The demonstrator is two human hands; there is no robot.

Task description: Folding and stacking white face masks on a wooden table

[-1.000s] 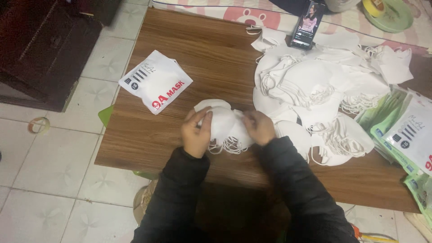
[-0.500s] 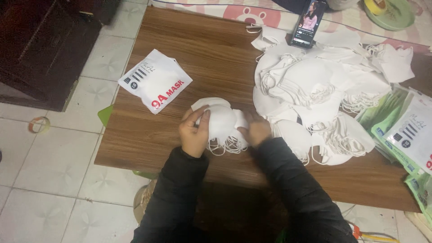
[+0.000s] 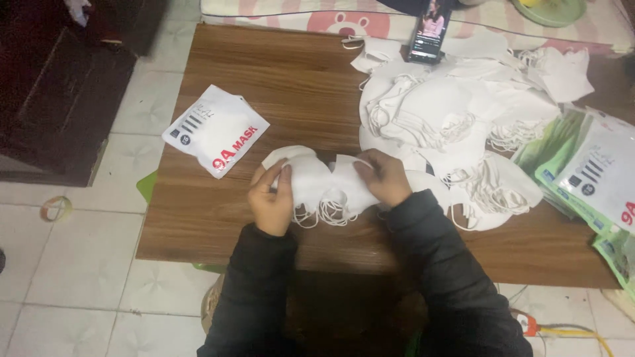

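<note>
- We find the left hand (image 3: 271, 198) at the near middle of the brown wood-grain tabletop (image 3: 278, 86), its fingers (image 3: 286, 173) curled closed on the left edge of a small stack of white folded fabric face masks (image 3: 324, 185).
- We find the right hand (image 3: 383, 177) on the right edge of the same stack, fingers (image 3: 364, 165) pinched down on the top mask.
- The stack lies flat on the tabletop between both hands; its thin white ear loops (image 3: 327, 213) spill towards the near edge.
- Both forearms wear dark sleeves (image 3: 258, 291).
- A white flat sealed mask packet with red lettering (image 3: 215, 130) lies to the left of the hands, apart from them and tilted.
- A large loose heap of white masks (image 3: 450, 119) covers the right half of the tabletop, just beside the right hand.
- Green-edged mask packets (image 3: 589, 178) are stacked at the right edge.
- A dark smartphone with a lit screen (image 3: 428, 32) stands at the far edge, behind the heap.
- Pale tiled floor (image 3: 79, 264) shows to the left.
</note>
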